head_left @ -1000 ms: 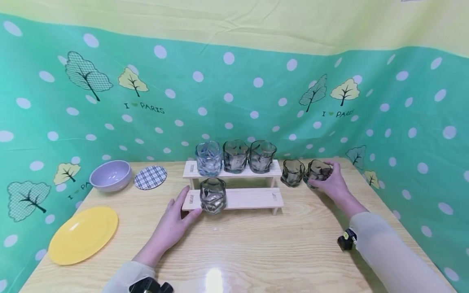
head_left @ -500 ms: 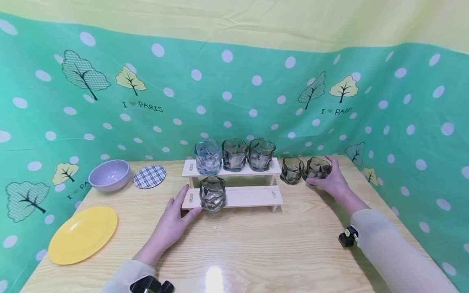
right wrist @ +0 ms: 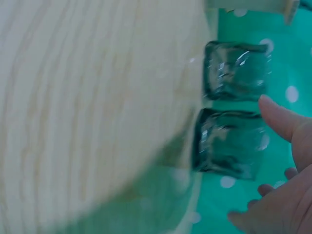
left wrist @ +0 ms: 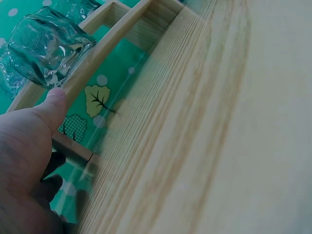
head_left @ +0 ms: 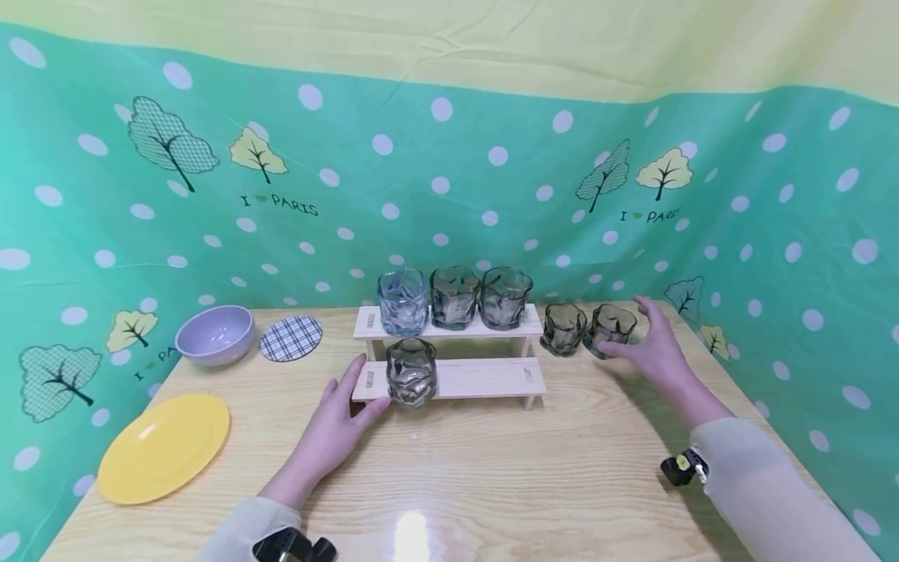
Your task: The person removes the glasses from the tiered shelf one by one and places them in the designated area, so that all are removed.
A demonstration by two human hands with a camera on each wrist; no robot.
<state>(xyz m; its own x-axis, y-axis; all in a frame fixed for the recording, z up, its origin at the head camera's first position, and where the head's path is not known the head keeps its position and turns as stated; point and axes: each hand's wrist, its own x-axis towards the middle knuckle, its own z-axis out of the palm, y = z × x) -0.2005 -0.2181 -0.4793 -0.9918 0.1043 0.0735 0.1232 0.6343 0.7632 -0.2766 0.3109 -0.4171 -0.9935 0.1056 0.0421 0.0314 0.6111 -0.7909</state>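
My left hand (head_left: 330, 429) holds the left end of a two-tier wooden shelf (head_left: 485, 378), thumb at the front edge and fingers at the end. In the left wrist view that thumb lies just beside a glass tumbler (left wrist: 48, 48). This smoky tumbler (head_left: 410, 375) stands on the lower tier. A blue tumbler (head_left: 403, 303) and two smoky ones (head_left: 454, 298) line the upper tier. Right of the shelf, two more smoky tumblers (head_left: 563, 329) stand on the table. Around the outer tumbler (head_left: 608, 332) my right hand (head_left: 656, 351) is spread, its fingers apart from the glass.
A purple bowl (head_left: 216, 336) and a checked round coaster (head_left: 291, 338) lie at the back left. Nearer the front left is a yellow plate (head_left: 165, 449). A green dotted cloth (head_left: 449, 187) hangs behind the wooden table (head_left: 506, 484) and along its sides.
My right hand has loosened from the outer smoky tumbler and drawn slightly to the right, leaving the glass on the table. The left hand stays at the shelf.
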